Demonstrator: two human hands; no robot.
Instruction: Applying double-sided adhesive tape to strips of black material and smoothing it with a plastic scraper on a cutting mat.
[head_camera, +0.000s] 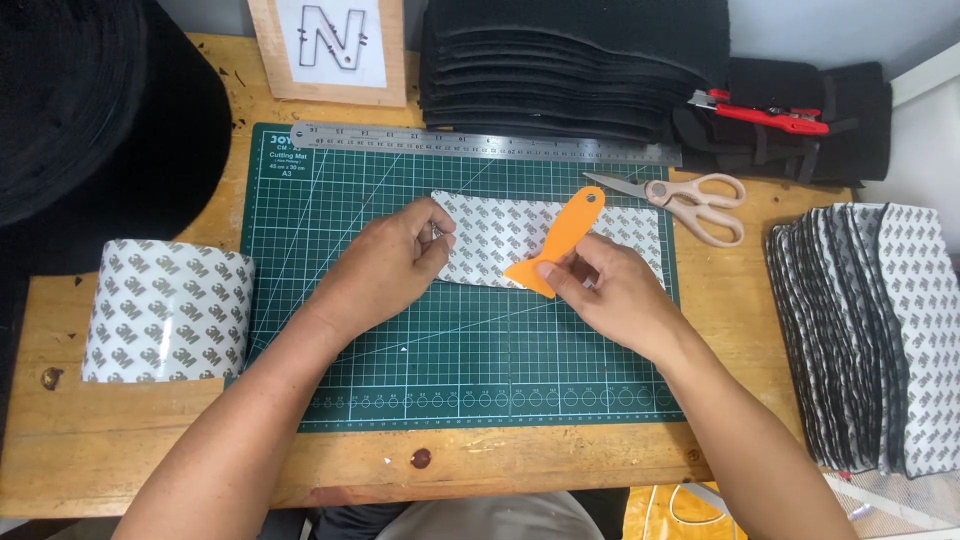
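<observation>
On the green cutting mat (450, 350), which lies in the middle of the wooden worktop (130, 440), both hands work at a rectangular sheet with a grey-patterned white backing (500, 225). Well off the mat's left edge bulks a large black roll (90, 110), and below it, touching the mat's left edge, lies a wide roll of the same patterned backing (165, 310). Past the mat's top left corner leans a wooden board bearing a white card with a letter outline (330, 45). The left hand (385, 265) rests on the mat with its grip pressed together on the sheet's left end, thumb and fingertips pinching that edge. Along the mat's top edge runs a steel ruler (480, 143), with a stack of black felt pieces (570, 65) just behind it. The right hand (615, 290) has its grip pinching the broad lower end of an orange plastic scraper (560, 240), which lies tilted across the sheet, handle pointing up and right. Beyond the mat's upper right corner lie scissors with pale handles (690, 200) and, farther back, a red utility knife (765, 112) on black material. Well off the mat's right edge stands a stack of cut patterned pieces (880, 330).
</observation>
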